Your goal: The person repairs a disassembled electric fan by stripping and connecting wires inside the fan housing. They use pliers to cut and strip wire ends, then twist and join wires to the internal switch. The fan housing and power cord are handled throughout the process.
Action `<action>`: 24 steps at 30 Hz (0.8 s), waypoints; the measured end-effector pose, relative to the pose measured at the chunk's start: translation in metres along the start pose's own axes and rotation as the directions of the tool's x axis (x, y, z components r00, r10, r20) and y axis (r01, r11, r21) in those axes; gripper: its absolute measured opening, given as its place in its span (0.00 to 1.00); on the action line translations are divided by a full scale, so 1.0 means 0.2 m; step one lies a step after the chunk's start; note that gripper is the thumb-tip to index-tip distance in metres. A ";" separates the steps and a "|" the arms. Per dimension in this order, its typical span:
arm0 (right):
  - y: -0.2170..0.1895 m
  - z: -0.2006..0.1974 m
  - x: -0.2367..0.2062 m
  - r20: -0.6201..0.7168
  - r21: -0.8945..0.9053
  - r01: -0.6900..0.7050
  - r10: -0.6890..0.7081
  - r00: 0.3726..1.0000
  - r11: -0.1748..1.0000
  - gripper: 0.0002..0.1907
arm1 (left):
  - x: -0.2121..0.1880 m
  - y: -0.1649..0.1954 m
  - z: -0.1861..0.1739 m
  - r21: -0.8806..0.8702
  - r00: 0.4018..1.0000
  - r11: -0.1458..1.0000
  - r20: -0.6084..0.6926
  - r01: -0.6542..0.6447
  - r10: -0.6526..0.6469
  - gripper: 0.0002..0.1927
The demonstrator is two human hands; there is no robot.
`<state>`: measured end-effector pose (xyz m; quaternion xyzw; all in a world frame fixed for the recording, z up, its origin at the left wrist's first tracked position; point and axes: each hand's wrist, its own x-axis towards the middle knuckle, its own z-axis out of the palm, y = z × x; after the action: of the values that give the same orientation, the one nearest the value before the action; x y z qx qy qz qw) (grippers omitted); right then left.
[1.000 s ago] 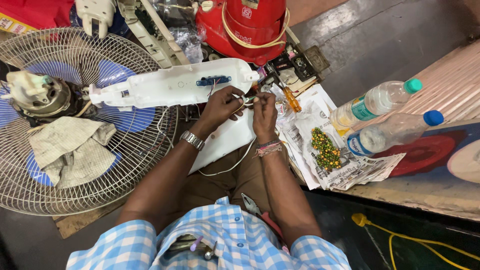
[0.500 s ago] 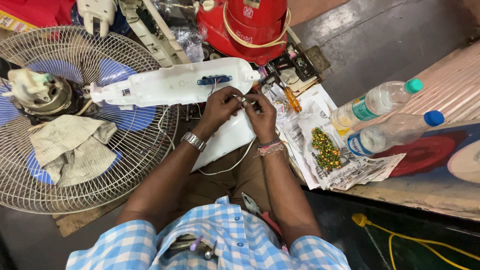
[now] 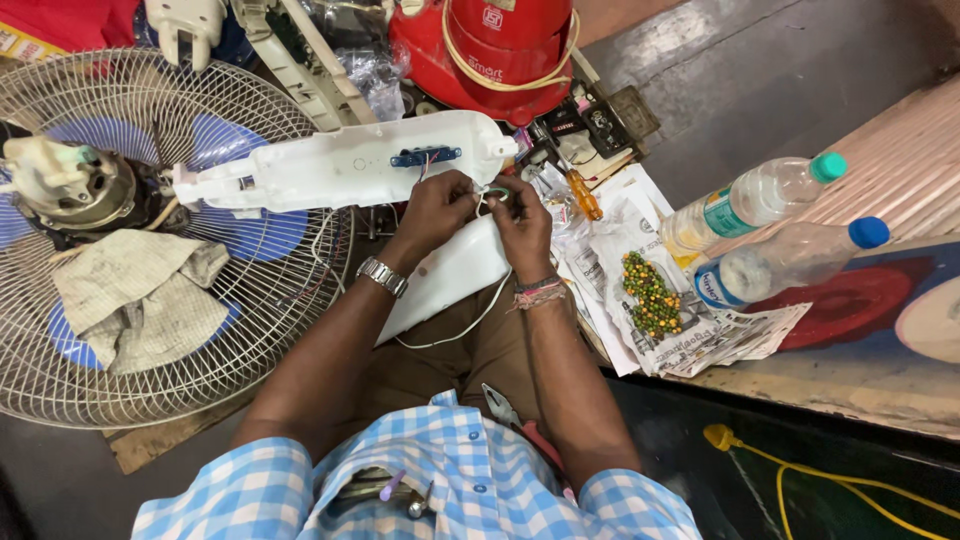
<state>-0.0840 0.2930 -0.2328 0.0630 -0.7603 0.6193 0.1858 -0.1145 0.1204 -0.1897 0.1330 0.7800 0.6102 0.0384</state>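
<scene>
white plastic housing (image 3: pixel 340 170), one, beside two bottles (image 3: pixel 760 195); both hands (image 3: pixel 480 205) pinch thin wires (image 3: pixel 490 195) together.

Fan grille (image 3: pixel 250 330), rag (image 3: pixel 140 300), two bottles (image 3: pixel 760 195), red appliance (image 3: pixel 500 50).

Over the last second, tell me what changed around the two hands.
Little changed. Both hands, left and right, stayed together pinching thin wires beside the white plastic housing, fingers only shifting slightly. The fan guard, rag and two bottles kept their places.
</scene>
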 end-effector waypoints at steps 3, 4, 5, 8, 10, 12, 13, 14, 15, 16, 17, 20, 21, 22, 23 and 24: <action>-0.02 0.00 0.00 0.013 0.045 -0.088 0.087 0.996 0.995 0.17 | 0.00 0.01 0.00 0.010 1.000 1.000 -0.019 0.013 -0.013 0.12; -0.03 0.00 0.00 -0.021 -0.088 -0.048 0.047 0.999 0.995 0.14 | 0.00 0.01 0.00 0.024 1.000 1.000 -0.020 -0.005 0.006 0.12; -0.03 0.00 0.00 -0.048 -0.222 -0.014 0.003 0.999 0.975 0.12 | -0.01 0.01 0.00 0.038 1.000 0.999 -0.021 -0.022 0.023 0.12; -0.03 -0.01 0.01 -0.097 -0.357 0.056 -0.096 0.991 0.933 0.08 | -0.01 0.01 0.02 -0.053 0.996 0.995 0.046 0.079 -0.077 0.11; -0.03 -0.01 0.00 -0.109 -0.319 0.053 -0.092 0.990 0.946 0.08 | -0.01 0.01 0.03 0.015 0.998 0.998 -0.005 -0.059 0.059 0.12; -0.02 0.00 0.00 -0.101 -0.238 0.004 -0.029 0.995 0.971 0.09 | -0.02 0.00 0.03 0.085 0.988 0.985 -0.030 -0.151 0.154 0.13; -0.02 0.01 0.00 -0.101 -0.237 0.002 -0.026 0.994 0.971 0.09 | -0.02 0.00 0.03 0.123 0.981 0.975 -0.038 -0.185 0.191 0.14; -0.02 0.01 -0.01 -0.100 -0.237 -0.004 -0.021 0.995 0.972 0.09 | -0.02 0.00 0.02 0.161 0.974 0.963 -0.044 -0.214 0.224 0.15; -0.02 0.02 -0.01 -0.099 -0.234 -0.009 -0.014 0.995 0.972 0.09 | -0.02 0.00 0.02 0.168 0.977 0.965 -0.040 -0.202 0.211 0.16; -0.02 0.03 -0.01 -0.098 -0.180 -0.046 0.029 0.995 0.983 0.10 | -0.03 0.00 0.01 0.177 0.979 0.965 -0.037 -0.191 0.201 0.16; -0.02 0.04 -0.01 -0.097 -0.127 -0.084 0.072 0.993 0.988 0.12 | -0.03 0.01 0.01 0.185 0.981 0.966 -0.032 -0.182 0.191 0.17; -0.03 0.05 -0.01 -0.072 -0.103 0.030 -0.038 0.997 0.994 0.16 | -0.04 0.01 0.01 0.139 0.997 0.989 -0.052 -0.056 0.064 0.18; -0.03 0.05 -0.02 -0.058 -0.113 0.108 -0.115 0.992 0.988 0.17 | -0.04 0.01 0.01 0.088 0.995 0.995 -0.078 -0.050 0.056 0.16; -0.03 0.05 -0.02 -0.051 -0.082 0.085 -0.089 0.995 0.993 0.16 | -0.04 0.01 0.01 0.038 0.993 0.998 -0.104 -0.053 0.057 0.14; -0.04 0.04 -0.02 -0.045 -0.052 0.059 -0.062 0.997 0.997 0.16 | -0.04 0.01 0.01 -0.012 0.990 0.998 -0.128 -0.056 0.054 0.12; -0.04 0.04 -0.02 -0.038 -0.024 0.026 -0.027 0.999 0.999 0.16 | -0.03 0.01 0.01 -0.079 0.994 0.996 -0.110 -0.037 0.028 0.11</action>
<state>-0.0795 0.2829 -0.2288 0.0592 -0.7629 0.6088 0.2093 -0.1073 0.1218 -0.1896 0.1106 0.7535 0.6480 -0.0088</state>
